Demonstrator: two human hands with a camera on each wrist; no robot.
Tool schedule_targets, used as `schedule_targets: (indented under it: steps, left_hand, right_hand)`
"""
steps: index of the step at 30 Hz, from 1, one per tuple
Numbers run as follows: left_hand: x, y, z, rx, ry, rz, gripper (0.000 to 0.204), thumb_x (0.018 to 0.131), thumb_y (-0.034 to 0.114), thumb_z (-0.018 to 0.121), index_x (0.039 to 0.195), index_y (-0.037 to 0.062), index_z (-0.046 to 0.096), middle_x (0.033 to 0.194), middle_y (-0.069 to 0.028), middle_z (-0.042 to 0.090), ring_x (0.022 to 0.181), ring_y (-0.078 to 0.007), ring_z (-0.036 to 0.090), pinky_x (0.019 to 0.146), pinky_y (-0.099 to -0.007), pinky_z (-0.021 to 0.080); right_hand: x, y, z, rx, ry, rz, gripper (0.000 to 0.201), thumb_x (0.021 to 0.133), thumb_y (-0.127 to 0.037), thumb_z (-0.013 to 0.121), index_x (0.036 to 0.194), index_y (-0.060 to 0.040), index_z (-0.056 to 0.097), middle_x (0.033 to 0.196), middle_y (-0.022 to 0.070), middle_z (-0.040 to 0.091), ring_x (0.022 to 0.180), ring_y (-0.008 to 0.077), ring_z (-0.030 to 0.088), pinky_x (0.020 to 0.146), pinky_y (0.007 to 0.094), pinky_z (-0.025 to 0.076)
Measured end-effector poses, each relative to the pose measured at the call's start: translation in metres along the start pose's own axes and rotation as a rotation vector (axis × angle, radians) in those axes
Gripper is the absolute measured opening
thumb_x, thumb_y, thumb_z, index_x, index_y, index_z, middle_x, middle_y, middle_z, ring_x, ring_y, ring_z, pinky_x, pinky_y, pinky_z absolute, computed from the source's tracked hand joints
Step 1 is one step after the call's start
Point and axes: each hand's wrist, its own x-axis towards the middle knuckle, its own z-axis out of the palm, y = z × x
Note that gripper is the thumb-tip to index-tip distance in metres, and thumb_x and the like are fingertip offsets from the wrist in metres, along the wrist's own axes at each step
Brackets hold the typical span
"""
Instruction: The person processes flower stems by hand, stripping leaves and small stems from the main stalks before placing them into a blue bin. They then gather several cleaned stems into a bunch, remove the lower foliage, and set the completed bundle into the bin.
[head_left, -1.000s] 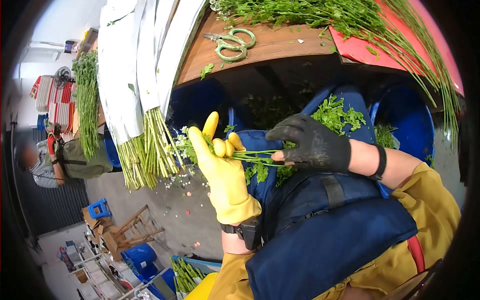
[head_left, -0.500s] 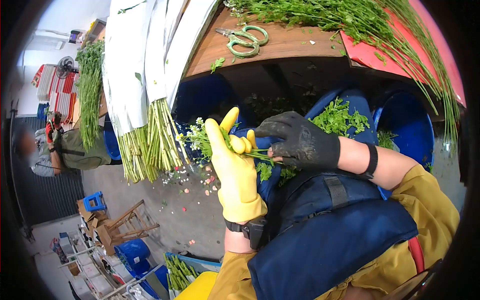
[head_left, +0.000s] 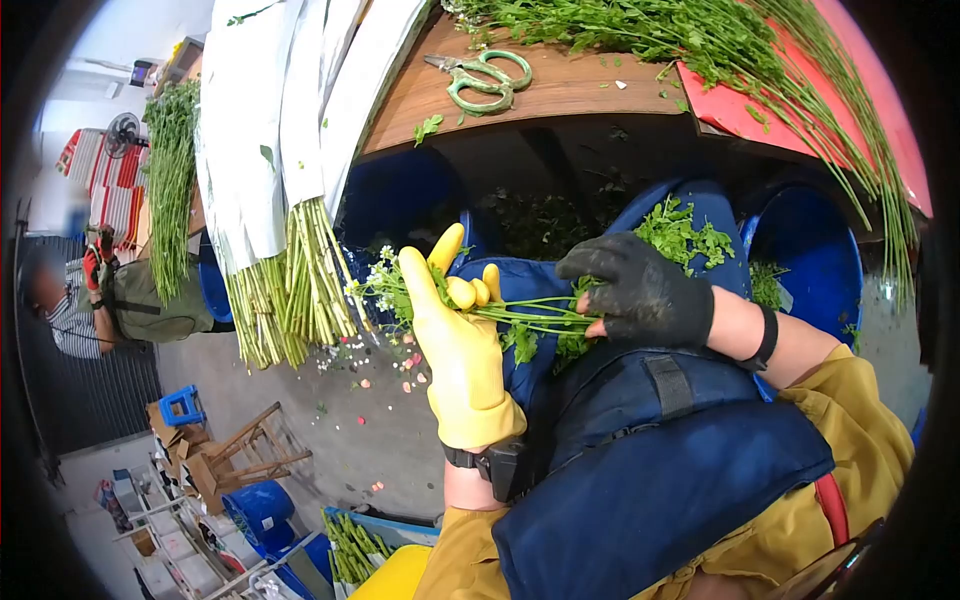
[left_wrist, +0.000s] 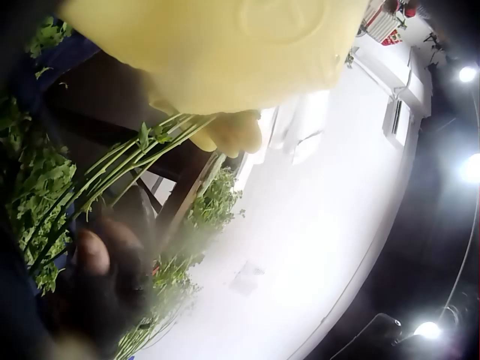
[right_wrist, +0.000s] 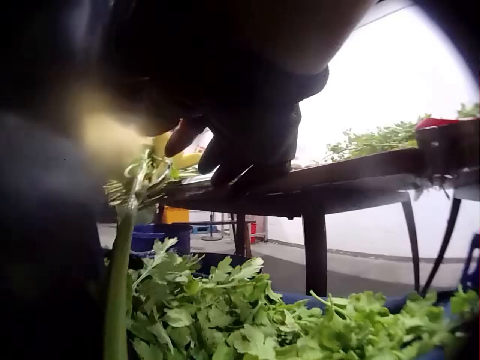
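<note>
Flower stems (head_left: 545, 316) lie between the two hands, white blossoms (head_left: 383, 272) out beyond the left. Left hand (head_left: 455, 345), yellow glove: grip clamped on stems, lower fingers curled round them, index finger extended. Right hand (head_left: 648, 297), black glove: fingers bent at the stems; cannot tell whether grip is closed on them. Scissors (head_left: 488, 82) on counter (head_left: 575, 95), near cut greenery (head_left: 640, 30).

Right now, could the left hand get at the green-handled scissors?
Probably not straight away: the left hand grips flower stems. Once freed, it likely could, as the scissors lie uncovered on the table near its edge.
</note>
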Motion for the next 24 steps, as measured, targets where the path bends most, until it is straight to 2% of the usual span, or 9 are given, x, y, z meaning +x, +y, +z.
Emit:
schedule_targets:
  steps: [3, 5, 8, 9, 10, 14, 18, 21, 24]
  left_hand:
    - [-0.002, 0.002, 0.001, 0.016, -0.013, 0.009, 0.058, 0.104, 0.053, 0.062, 0.124, -0.0011, 0.071, 0.059, 0.0076, 0.032, 0.055, -0.0073, 0.042, 0.07, -0.0256, 0.057]
    - [0.004, 0.002, -0.015, 0.004, -0.104, 0.006, 0.058, 0.103, 0.053, 0.062, 0.126, 0.0008, 0.07, 0.066, 0.0048, 0.044, 0.063, -0.0106, 0.052, 0.078, -0.0297, 0.059]
    - [-0.003, 0.003, -0.008, 0.031, -0.141, 0.047, 0.056, 0.104, 0.053, 0.062, 0.132, 0.0049, 0.068, 0.09, -0.0026, 0.06, 0.088, -0.0189, 0.063, 0.094, -0.0387, 0.057]
    - [-0.005, 0.004, -0.004, 0.047, -0.138, 0.069, 0.056, 0.104, 0.053, 0.061, 0.134, 0.0064, 0.066, 0.1, -0.0056, 0.065, 0.099, -0.0223, 0.066, 0.1, -0.0421, 0.056]
    - [-0.001, 0.005, -0.015, 0.04, -0.288, 0.057, 0.056, 0.105, 0.051, 0.06, 0.144, 0.0104, 0.058, 0.131, -0.0124, 0.062, 0.126, -0.0302, 0.058, 0.114, -0.0492, 0.046]
    - [-0.01, 0.002, -0.023, 0.197, -0.418, 0.161, 0.053, 0.108, 0.032, 0.059, 0.154, 0.0103, 0.045, 0.15, -0.0132, 0.055, 0.136, -0.0266, 0.054, 0.116, -0.0486, 0.043]
    - [-0.019, -0.006, -0.029, 0.404, -0.515, 0.091, 0.056, 0.103, 0.017, 0.064, 0.154, 0.0095, 0.044, 0.155, -0.0106, 0.051, 0.14, -0.0234, 0.052, 0.117, -0.0447, 0.042]
    - [-0.024, -0.025, -0.029, 0.363, -0.666, -0.173, 0.06, 0.103, 0.018, 0.064, 0.156, 0.0022, 0.041, 0.152, -0.013, 0.054, 0.14, -0.0233, 0.053, 0.117, -0.04, 0.042]
    - [-0.027, -0.039, -0.019, 0.242, -0.701, -0.279, 0.044, 0.11, 0.015, 0.053, 0.149, -0.0043, 0.05, 0.139, -0.0147, 0.064, 0.13, -0.0235, 0.061, 0.112, -0.0361, 0.047]
  right_hand:
    - [-0.001, -0.004, 0.009, 0.057, -0.036, 0.098, 0.032, 0.084, -0.032, 0.081, 0.096, -0.0043, 0.07, 0.129, 0.021, 0.065, 0.112, 0.0396, 0.065, 0.095, 0.0481, 0.052]
    - [-0.007, -0.005, 0.017, 0.39, 0.04, 0.301, 0.03, 0.087, -0.03, 0.079, 0.099, -0.0039, 0.07, 0.129, 0.0216, 0.065, 0.113, 0.0396, 0.065, 0.095, 0.0467, 0.053]
    - [-0.011, -0.006, 0.001, 0.511, 0.188, 0.554, 0.03, 0.089, -0.025, 0.079, 0.107, -0.0022, 0.071, 0.121, 0.0214, 0.068, 0.108, 0.0382, 0.068, 0.091, 0.0448, 0.054]
    - [-0.016, -0.008, -0.006, 0.424, 0.109, 0.556, 0.031, 0.089, -0.025, 0.079, 0.109, -0.0017, 0.071, 0.117, 0.0208, 0.07, 0.105, 0.0368, 0.069, 0.09, 0.0442, 0.055]
    - [-0.026, -0.01, -0.014, 0.336, 0.03, 0.556, 0.033, 0.089, -0.025, 0.079, 0.11, -0.0012, 0.071, 0.112, 0.0202, 0.071, 0.102, 0.0354, 0.07, 0.089, 0.0436, 0.055]
    - [-0.076, -0.005, -0.015, 0.116, -0.317, 0.588, 0.039, 0.089, -0.025, 0.081, 0.116, 0.0007, 0.071, 0.098, 0.0184, 0.073, 0.092, 0.0269, 0.072, 0.084, 0.0395, 0.055]
    - [-0.07, -0.017, -0.024, 0.467, -0.103, 0.959, 0.033, 0.089, -0.023, 0.081, 0.107, 0.0011, 0.07, 0.083, 0.0115, 0.069, 0.079, 0.0171, 0.065, 0.072, 0.0364, 0.052]
    - [-0.063, -0.023, -0.028, 0.545, -0.065, 1.013, 0.03, 0.089, -0.023, 0.081, 0.102, 0.0007, 0.069, 0.077, 0.0084, 0.065, 0.075, 0.0147, 0.061, 0.069, 0.0364, 0.05]
    - [-0.055, -0.024, -0.031, 0.395, -0.152, 0.778, 0.026, 0.088, -0.021, 0.08, 0.098, 0.0, 0.069, 0.076, 0.0109, 0.066, 0.073, 0.0228, 0.065, 0.068, 0.038, 0.051]
